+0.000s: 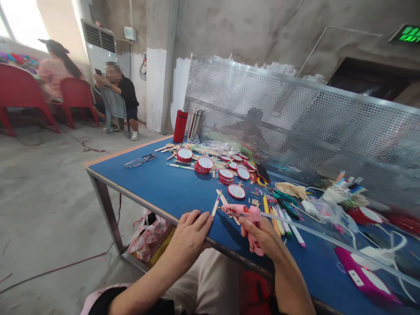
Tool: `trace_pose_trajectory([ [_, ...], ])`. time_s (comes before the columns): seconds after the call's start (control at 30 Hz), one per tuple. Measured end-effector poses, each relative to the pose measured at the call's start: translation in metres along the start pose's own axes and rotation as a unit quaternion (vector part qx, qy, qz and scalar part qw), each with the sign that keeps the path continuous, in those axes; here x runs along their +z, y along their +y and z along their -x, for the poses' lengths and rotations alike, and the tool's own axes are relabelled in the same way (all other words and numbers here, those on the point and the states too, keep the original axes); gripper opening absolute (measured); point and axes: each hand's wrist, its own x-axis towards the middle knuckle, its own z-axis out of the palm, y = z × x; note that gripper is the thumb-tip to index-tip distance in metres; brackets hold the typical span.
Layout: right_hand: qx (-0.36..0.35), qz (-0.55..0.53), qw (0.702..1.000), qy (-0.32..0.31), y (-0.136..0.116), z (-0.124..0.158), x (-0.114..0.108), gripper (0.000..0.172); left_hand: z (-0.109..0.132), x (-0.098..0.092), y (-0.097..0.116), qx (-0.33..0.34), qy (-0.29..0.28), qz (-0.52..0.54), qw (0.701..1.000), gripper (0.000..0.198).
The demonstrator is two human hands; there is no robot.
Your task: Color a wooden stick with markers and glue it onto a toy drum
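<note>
My right hand (262, 236) is wrapped round the handle of a pink hot glue gun (239, 211), its nozzle pointing left, near the craft sticks. A long clear glue stick (305, 231) runs out of its back end to the right. My left hand (193, 229) rests at the table's near edge, fingers close together, fingertips holding the near end of a craft stick (217, 203) with coloured marks against the table. Another craft stick (223, 197) meets it at an angle and passes partly behind the gun. Beyond lies a round red-rimmed white disc (236, 191).
On the blue table (157, 183) are stacks of red-rimmed discs (204, 163), markers (294, 228), eyeglasses (141, 160), a red thermos (180, 126) and a magenta power strip (364, 275). A perforated metal screen (288, 113) stands behind. Two people sit in the left background.
</note>
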Motion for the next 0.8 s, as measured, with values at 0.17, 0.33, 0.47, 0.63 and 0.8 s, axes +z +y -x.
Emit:
trace_pose_trajectory([
  [0.17, -0.005, 0.003, 1.000, -0.028, 0.0023, -0.0017, 0.0010, 0.051, 0.0004, -0.0002, 0.0005, -0.001, 0.001, -0.002, 1.000, 0.059],
  [0.33, -0.013, 0.017, 0.999, -0.032, 0.0036, -0.0011, 0.0000, 0.050, 0.0005, -0.0028, 0.0011, -0.003, -0.001, 0.000, 1.000, 0.055],
  [0.47, -0.019, 0.024, 0.998, -0.047, 0.0030, 0.0006, -0.0017, 0.048, 0.0005, -0.0039, 0.0008, 0.003, -0.002, 0.001, 1.000, 0.057],
  [0.63, -0.022, 0.005, 0.999, -0.028, 0.0039, 0.0006, -0.0014, 0.049, 0.0002, -0.0048, 0.0013, 0.001, -0.007, 0.006, 1.000, 0.055],
  [0.8, -0.024, -0.001, 1.000, -0.012, 0.0065, -0.0018, 0.0008, 0.048, -0.0002, -0.0048, 0.0017, -0.002, -0.008, 0.004, 1.000, 0.055],
])
